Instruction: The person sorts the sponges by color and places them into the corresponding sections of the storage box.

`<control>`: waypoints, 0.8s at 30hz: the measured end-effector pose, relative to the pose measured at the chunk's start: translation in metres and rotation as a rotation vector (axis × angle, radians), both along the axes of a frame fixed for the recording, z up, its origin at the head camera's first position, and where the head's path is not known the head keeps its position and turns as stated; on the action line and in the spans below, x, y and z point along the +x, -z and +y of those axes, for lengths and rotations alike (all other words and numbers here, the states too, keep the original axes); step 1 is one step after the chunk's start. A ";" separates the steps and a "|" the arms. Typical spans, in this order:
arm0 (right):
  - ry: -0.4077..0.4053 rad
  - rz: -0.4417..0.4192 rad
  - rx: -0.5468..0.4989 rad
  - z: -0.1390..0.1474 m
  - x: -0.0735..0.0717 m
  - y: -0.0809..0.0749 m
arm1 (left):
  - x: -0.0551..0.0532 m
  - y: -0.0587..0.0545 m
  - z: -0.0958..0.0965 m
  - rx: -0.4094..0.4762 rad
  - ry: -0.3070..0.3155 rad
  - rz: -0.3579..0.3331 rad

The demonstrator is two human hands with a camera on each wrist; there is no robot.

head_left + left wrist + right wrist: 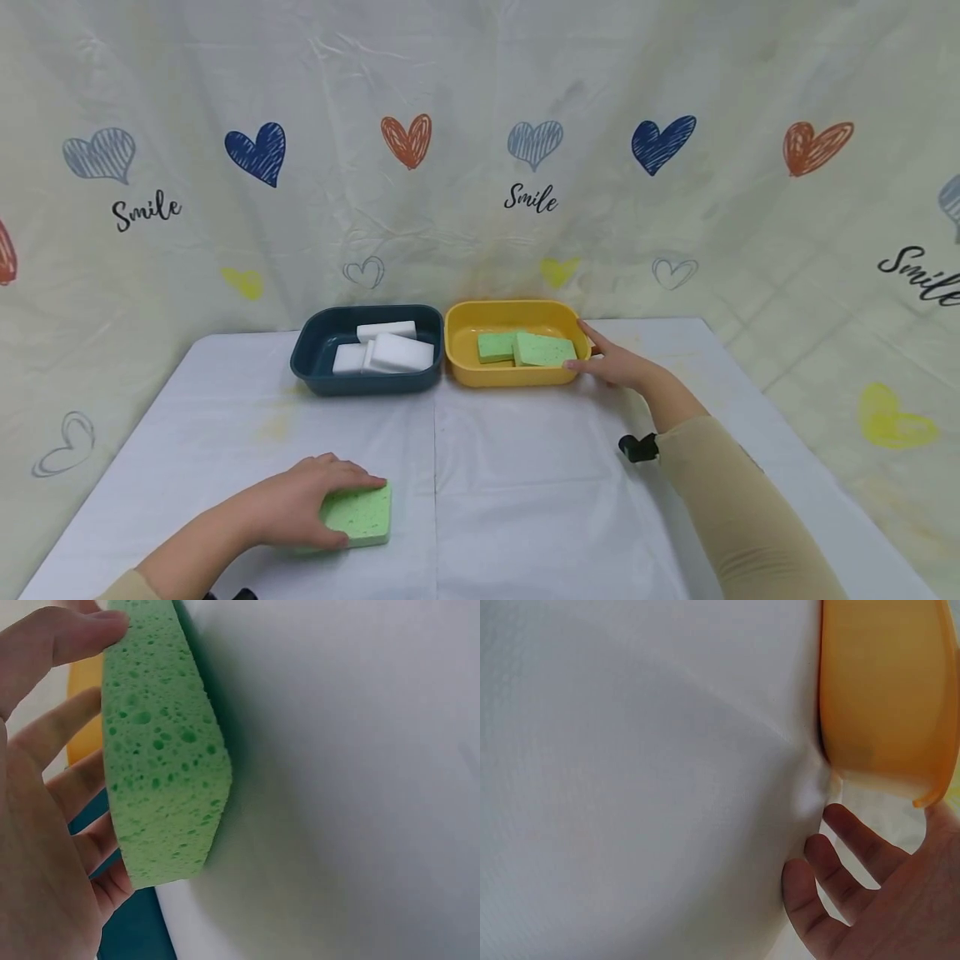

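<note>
At the near left of the table, my left hand (303, 500) grips a green sponge (363, 515), thumb at its near side and fingers across the far side. In the left wrist view the porous sponge (161, 742) is close over the white surface, its flat face partly against the fingers. My right hand (618, 362) is at the right end of a yellow bin (510, 377), thumb and forefinger spread along the rim. Its other fingers (844, 885) are loosely extended beside the bin in the right wrist view. Two green sponges (543, 350) lie inside, one overlapping the other.
A dark blue bin (367, 385) stands directly left of the yellow one, with several white sponge-like blocks (401, 353) in it. Both are near the back edge of the white-covered table (510, 500). A curtain printed with hearts (405, 50) hangs behind.
</note>
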State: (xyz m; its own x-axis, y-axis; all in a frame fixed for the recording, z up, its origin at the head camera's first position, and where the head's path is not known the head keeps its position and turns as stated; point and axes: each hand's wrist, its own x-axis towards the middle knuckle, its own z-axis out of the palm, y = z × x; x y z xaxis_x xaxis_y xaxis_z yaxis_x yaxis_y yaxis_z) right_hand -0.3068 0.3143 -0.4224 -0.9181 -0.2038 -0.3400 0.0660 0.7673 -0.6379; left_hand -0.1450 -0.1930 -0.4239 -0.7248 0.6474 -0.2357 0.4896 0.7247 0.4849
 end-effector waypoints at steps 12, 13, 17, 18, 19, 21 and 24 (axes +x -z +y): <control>0.002 -0.019 -0.018 -0.001 0.001 -0.001 | -0.036 0.002 0.024 -0.022 0.014 0.072; 0.003 -0.020 -0.018 -0.001 0.001 -0.001 | -0.039 0.002 0.026 -0.022 0.017 0.079; 0.005 -0.015 -0.018 -0.001 0.001 0.001 | -0.048 0.003 0.037 -0.016 0.033 0.105; 0.006 -0.012 -0.018 -0.001 0.001 0.001 | -0.050 0.004 0.039 -0.015 0.037 0.113; 0.008 -0.011 -0.017 -0.001 0.000 0.001 | -0.052 0.004 0.042 -0.017 0.040 0.121; 0.011 -0.007 -0.014 -0.001 0.000 0.000 | -0.056 0.005 0.047 -0.017 0.047 0.129; 0.012 -0.006 -0.006 -0.001 0.000 -0.001 | -0.060 0.005 0.053 -0.016 0.052 0.131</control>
